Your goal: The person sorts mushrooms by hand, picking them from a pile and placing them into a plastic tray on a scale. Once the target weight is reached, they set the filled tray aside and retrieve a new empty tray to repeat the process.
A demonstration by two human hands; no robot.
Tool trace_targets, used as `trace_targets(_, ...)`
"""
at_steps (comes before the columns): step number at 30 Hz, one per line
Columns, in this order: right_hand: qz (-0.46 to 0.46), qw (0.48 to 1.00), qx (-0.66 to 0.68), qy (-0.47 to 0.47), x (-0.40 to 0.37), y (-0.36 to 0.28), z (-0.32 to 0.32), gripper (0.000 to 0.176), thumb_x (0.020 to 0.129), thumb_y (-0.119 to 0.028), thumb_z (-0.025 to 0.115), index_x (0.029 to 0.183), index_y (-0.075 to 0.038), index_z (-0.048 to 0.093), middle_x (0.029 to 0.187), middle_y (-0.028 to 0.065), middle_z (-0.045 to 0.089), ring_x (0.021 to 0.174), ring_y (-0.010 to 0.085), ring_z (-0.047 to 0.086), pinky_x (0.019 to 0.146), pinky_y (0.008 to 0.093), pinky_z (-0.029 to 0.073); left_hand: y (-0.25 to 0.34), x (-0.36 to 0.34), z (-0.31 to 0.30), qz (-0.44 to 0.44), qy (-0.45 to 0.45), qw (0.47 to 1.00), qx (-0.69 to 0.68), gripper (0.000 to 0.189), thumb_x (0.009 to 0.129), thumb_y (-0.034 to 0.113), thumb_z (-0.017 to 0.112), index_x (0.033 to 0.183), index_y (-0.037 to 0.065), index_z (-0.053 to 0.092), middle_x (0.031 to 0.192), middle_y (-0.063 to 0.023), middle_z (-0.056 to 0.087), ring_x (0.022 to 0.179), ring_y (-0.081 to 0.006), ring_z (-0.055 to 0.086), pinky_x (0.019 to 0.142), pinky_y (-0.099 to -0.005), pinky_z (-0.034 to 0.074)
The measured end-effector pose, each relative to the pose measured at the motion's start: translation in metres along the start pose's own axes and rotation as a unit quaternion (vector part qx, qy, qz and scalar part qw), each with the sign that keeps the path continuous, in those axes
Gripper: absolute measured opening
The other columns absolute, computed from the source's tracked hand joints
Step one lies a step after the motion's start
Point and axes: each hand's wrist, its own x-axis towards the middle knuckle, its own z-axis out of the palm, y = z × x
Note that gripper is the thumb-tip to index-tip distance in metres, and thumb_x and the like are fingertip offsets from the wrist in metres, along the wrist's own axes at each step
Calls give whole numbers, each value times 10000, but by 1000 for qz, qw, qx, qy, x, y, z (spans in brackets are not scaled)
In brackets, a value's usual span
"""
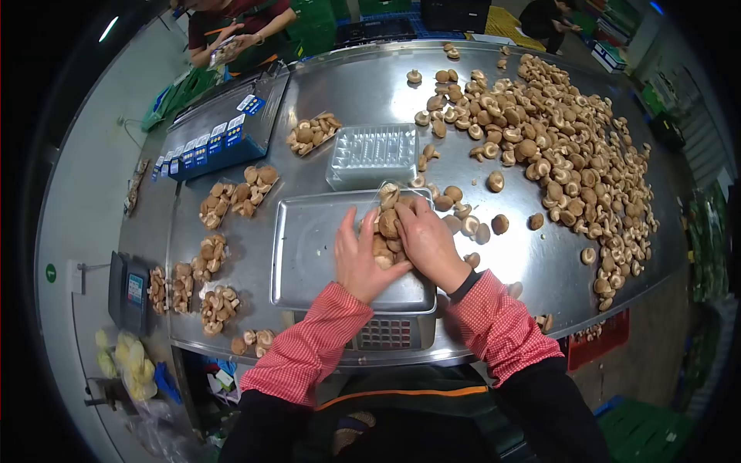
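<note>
Both of my hands are cupped around a heap of shiitake mushrooms (388, 225) above the right side of a scale's steel pan (309, 255). My left hand (361, 258) presses against the heap from the left, thumb reaching across below it. From the right, my right hand (434, 243) curls its fingers over the mushrooms. A clear plastic edge shows at the top of the heap; most of whatever holds them is hidden. Just beyond the pan stands a stack of clear plastic trays (374, 154). The scale's keypad (386, 334) faces me.
A large pile of loose shiitake (571, 154) spreads over the right of the steel table (309, 100). Filled trays of mushrooms (220, 309) sit at left, near a blue box of labels (220, 154). Another person (239, 31) handles a pack at the back left. A red crate (598, 343) stands below.
</note>
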Motion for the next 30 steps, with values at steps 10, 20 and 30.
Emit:
trace_targets(10, 166, 968, -190, -12, -56, 146, -25, 217, 928, -202, 602, 1092, -61, 620, 1037, 199, 590, 854, 371, 666, 703, 467, 561, -53, 16, -1, 29, -71, 996, -47, 458, 878, 138, 677, 1321, 76, 578, 1251, -152, 600, 1132, -319, 596, 963, -421, 472)
trace_targets(20, 114, 989, 61, 76, -60, 114, -35, 463, 820, -134, 769, 1239, -48, 591, 978, 125, 581, 774, 229, 621, 670, 336, 545, -61, -13, -8, -162, 49, 957, -237, 611, 887, 203, 660, 1446, 75, 447, 1359, -192, 519, 1281, -348, 504, 1069, -457, 411)
trace_targets(30, -19, 998, 29, 44, -23, 21, 3, 364, 827, -148, 736, 1112, -10, 555, 996, 194, 589, 906, 378, 619, 760, 461, 502, -19, 23, 0, 28, -100, 994, 40, 926, 702, 393, 848, 1481, 130, 422, 1420, -181, 494, 1295, -393, 481, 1084, -470, 404)
